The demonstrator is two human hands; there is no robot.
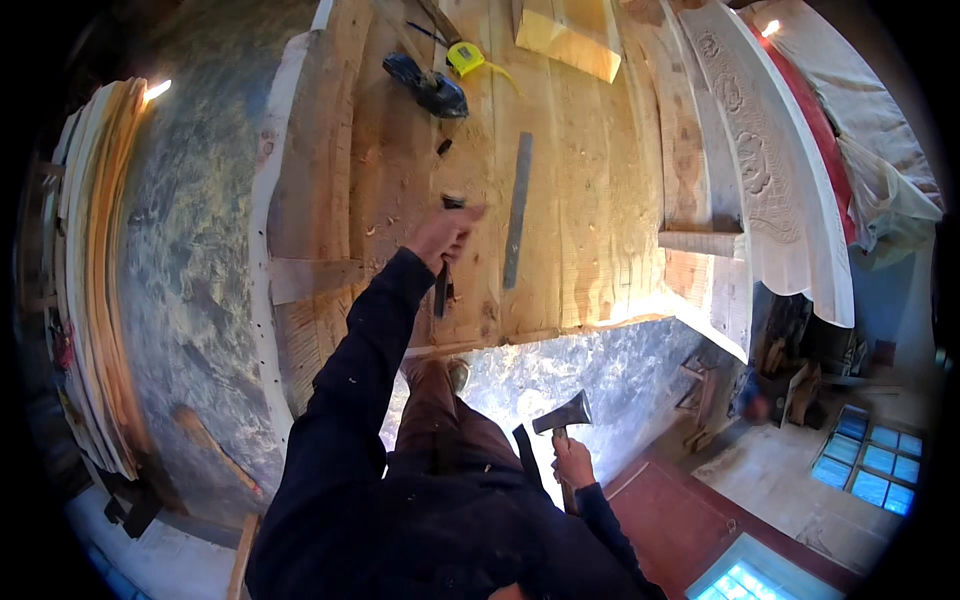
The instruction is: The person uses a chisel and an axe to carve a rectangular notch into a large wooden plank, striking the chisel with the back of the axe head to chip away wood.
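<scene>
A hatchet with a dark steel head and a wooden handle (563,413) is standing head-up beside the person's body, in front of the tabletop's near edge; the right hand (573,463) is clamping its handle. The left hand (445,238) is resting over a long, narrow, dark tool (440,295) on the tabletop, its index finger pointing to the right; whether the curled fingers are gripping the tool, I cannot tell.

A flat grey metal strip (518,210) is lying just to the right of that hand. Farther back, a black-headed tool with a wooden handle (425,85) is lying near a yellow tape measure (465,57), whose markings are showing too small to read. A squared pale wooden block (570,45) is sitting at the far end.

The pale plank tabletop (590,210) is carrying scattered wood shavings. To its right, a whitish wooden panel with carved ornament (750,110) is standing lengthwise. A mottled grey floor (200,220) is spreading on the left, where a stack of long boards (100,270) is standing. At lower right, a multi-paned window (872,462) is letting in bluish light.
</scene>
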